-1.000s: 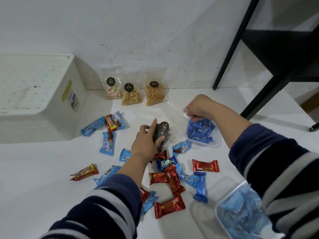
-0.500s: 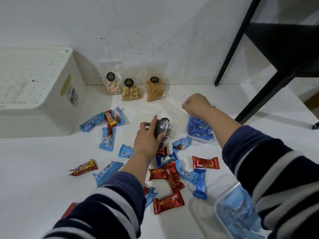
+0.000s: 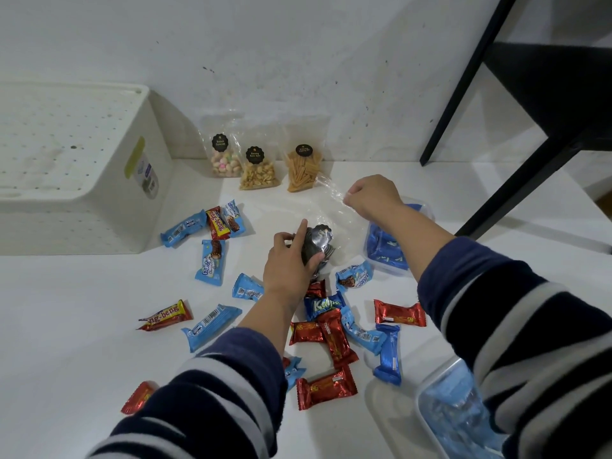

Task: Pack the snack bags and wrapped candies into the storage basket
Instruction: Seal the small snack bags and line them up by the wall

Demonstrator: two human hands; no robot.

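A clear snack bag (image 3: 316, 241) with dark contents and a black label lies at the middle of the white surface. My left hand (image 3: 291, 263) grips its dark lower part. My right hand (image 3: 372, 195) pinches the bag's clear top edge, pulled up and to the right. The white perforated storage basket (image 3: 76, 180) stands at the far left. Three more snack bags lean on the wall: pastel candies (image 3: 225, 157), peanuts (image 3: 260, 170) and yellow sticks (image 3: 303, 167). Several blue and red wrapped candies (image 3: 331, 336) are scattered around my left forearm.
A clear tub of blue wrappers (image 3: 389, 246) sits under my right forearm. Another clear tub (image 3: 453, 415) with blue wrappers is at the bottom right. Black furniture legs (image 3: 516, 190) slant down at the right. The wall is close behind.
My right hand has lifted the bag's clear top edge slightly up and to the right. My left hand has stayed on the dark part of the bag.
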